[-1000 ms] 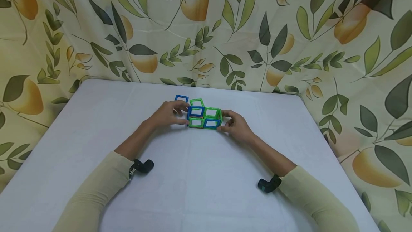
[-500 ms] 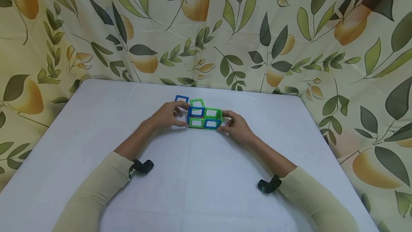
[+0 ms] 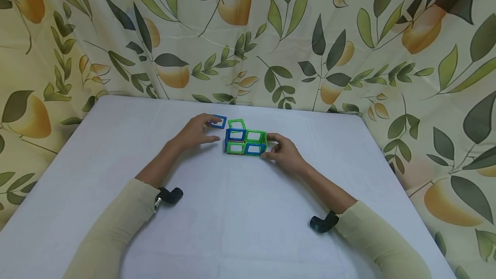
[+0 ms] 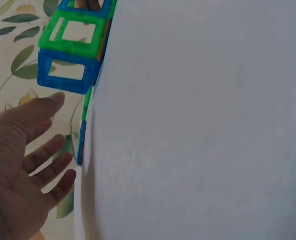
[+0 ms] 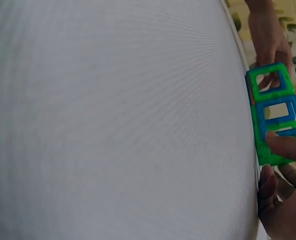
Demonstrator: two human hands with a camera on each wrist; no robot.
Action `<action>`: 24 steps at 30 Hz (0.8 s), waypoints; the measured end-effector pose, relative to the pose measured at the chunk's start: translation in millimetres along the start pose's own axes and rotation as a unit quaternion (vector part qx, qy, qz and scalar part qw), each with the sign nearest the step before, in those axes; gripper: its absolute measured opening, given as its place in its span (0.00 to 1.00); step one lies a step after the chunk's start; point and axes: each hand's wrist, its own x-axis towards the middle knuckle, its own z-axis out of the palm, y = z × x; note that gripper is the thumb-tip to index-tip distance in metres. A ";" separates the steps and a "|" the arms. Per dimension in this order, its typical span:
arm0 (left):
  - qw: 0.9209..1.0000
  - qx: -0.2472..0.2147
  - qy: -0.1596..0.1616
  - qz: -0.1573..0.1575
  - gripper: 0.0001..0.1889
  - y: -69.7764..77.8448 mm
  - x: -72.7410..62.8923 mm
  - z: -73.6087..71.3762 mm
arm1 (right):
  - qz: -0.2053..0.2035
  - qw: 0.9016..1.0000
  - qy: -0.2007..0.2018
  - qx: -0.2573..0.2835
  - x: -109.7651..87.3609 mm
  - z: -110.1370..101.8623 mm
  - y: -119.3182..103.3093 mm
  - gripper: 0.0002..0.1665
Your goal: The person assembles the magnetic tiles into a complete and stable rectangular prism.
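Note:
A low box of blue and green magnetic tiles (image 3: 246, 136), open square frames joined edge to edge, sits toward the back of the white table. My right hand (image 3: 286, 152) holds its right end, thumb at the front corner and fingers behind. Off the box's left end, my left hand (image 3: 193, 131) has its fingers spread and its thumb apart. Its fingertips overlap a loose-looking blue square tile (image 3: 224, 122) lying flat. In the left wrist view that blue tile (image 4: 81, 142) shows edge-on, just beyond the fingertips. A green square tile (image 3: 237, 120) lies between it and the box.
The white-covered table (image 3: 240, 218) stretches toward me from the box, its back edge close behind the tiles. A curtain (image 3: 248, 68) printed with leaves and fruit hangs behind. Each sleeve carries a black wrist camera (image 3: 170, 196).
My left hand has let go of the box's left end and moved back and left, its fingers now over the blue tile. The right hand and the box stay nearly still.

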 end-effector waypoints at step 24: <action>0.991 0.101 -0.029 -0.083 0.42 -32.7 52.2 -4.6 | 0.000 1.000 -0.003 0.007 -0.1 1.0 2.5 0.41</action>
